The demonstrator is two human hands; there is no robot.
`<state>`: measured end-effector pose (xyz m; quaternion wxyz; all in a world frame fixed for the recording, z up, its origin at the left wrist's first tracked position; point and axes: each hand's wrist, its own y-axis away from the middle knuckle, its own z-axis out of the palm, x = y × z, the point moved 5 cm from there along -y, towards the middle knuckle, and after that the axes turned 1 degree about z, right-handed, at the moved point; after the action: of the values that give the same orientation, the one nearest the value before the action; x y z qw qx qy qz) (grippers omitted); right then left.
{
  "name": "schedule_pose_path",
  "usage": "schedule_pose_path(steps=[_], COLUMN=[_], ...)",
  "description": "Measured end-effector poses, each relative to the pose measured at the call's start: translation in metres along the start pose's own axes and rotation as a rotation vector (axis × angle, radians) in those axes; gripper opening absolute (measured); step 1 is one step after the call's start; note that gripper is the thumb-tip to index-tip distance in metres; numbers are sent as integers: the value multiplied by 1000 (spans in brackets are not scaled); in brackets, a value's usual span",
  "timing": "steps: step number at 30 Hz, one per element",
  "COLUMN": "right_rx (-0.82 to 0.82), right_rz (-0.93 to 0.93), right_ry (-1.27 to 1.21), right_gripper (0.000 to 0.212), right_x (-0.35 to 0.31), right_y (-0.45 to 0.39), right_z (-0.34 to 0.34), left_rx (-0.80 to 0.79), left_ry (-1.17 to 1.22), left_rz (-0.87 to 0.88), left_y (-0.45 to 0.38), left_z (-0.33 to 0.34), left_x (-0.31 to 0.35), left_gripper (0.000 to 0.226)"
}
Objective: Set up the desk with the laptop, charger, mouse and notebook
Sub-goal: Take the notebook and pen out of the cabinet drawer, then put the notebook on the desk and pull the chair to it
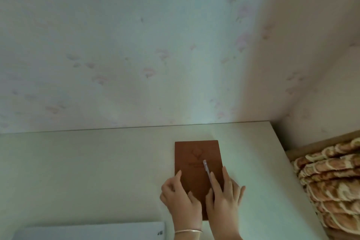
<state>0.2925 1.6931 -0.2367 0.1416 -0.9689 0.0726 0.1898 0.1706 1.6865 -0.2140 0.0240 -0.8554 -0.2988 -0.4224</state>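
A brown notebook [194, 161] lies flat on the pale desk [97, 171], right of centre, with an embossed emblem on its cover. My left hand [181, 198] rests on the notebook's left edge, fingers spread. My right hand [224, 197] lies on the cover's right side and holds a slim silver pen [206, 169] against it, the pen pointing away from me. The top edge of a white laptop lid [93, 230] shows at the bottom left. No charger or mouse is in view.
The desk stands against a wall with faint pink floral wallpaper [136, 54]. Past the desk's right edge a folded orange-and-cream patterned blanket [331, 181] is piled up. A thin bracelet circles my left wrist.
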Motion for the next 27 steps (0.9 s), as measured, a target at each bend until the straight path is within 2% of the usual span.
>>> schedule_pose_path(steps=[4,7,9,12,22,25,27], right_rx=[-12,-34,-16,-12,-143,14,1], right_rz=[-16,-31,-12,42,110,0,-153], right_ry=[-80,-209,-274,-270,-259,-326,-397], right_gripper=[46,65,70,60,44,36,31], right_x=[3,10,18,32,40,12,-19], right_y=[-3,-4,-5,-12,-11,0,20], right_z=[-3,-11,-19,-22,-22,-54,-68], left_rx=[-14,17,65,122,111,91,71], left_ry=[-29,-60,-60,-38,-31,-25,-50], left_rz=[72,157,192,206,321,343,390], left_y=[-5,-12,-17,-19,-2,3,9], left_z=[-10,-31,-48,-69,-84,-91,-98], left_x=[0,-8,-19,-39,-67,-65,-65], left_gripper=[60,54,48,53,49,47,45])
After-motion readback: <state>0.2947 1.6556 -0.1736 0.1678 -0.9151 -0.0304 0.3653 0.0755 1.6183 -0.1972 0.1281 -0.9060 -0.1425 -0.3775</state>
